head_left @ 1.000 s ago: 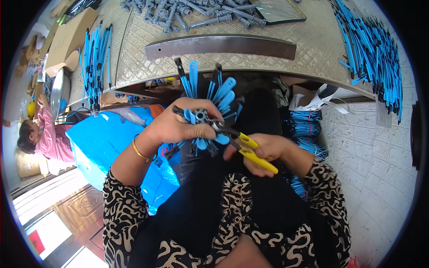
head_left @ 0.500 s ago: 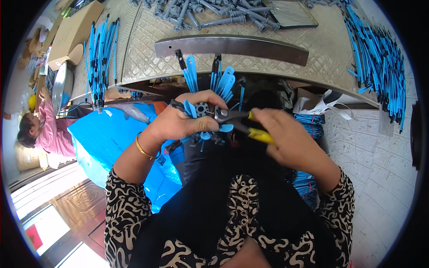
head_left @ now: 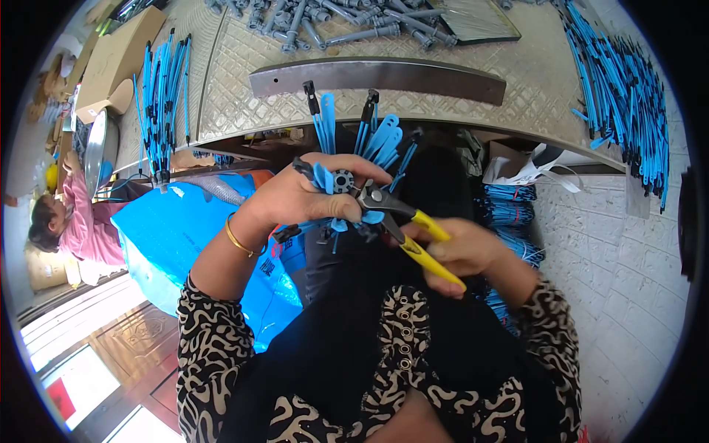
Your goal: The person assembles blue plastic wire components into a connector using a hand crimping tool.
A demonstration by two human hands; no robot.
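My left hand (head_left: 299, 196) is closed around a small black round hub (head_left: 343, 181) with notches about its rim. Blue plastic strips (head_left: 384, 139) with black end pieces stick out from the hub on several sides. Its thumb presses on the near side, and the fingers hide part of the piece. In my right hand (head_left: 471, 247) are pliers (head_left: 422, 258) with yellow handles, which stand apart. Their metal head touches or lies right by the hub's right side; what is between the jaws cannot be made out.
On the patterned table (head_left: 244, 118) lie a curved metal bar (head_left: 380, 78) and a heap of grey plastic parts (head_left: 340, 22). Blue rods (head_left: 628, 103) are piled at the right, with another bundle (head_left: 164, 100) at the left. A blue sack (head_left: 173, 229) and a person in pink (head_left: 85, 229) are at left.
My right hand has moved lower, and the pliers' handles now point more downward with their yellow grips in fuller view. The hub and my left hand have shifted slightly right.
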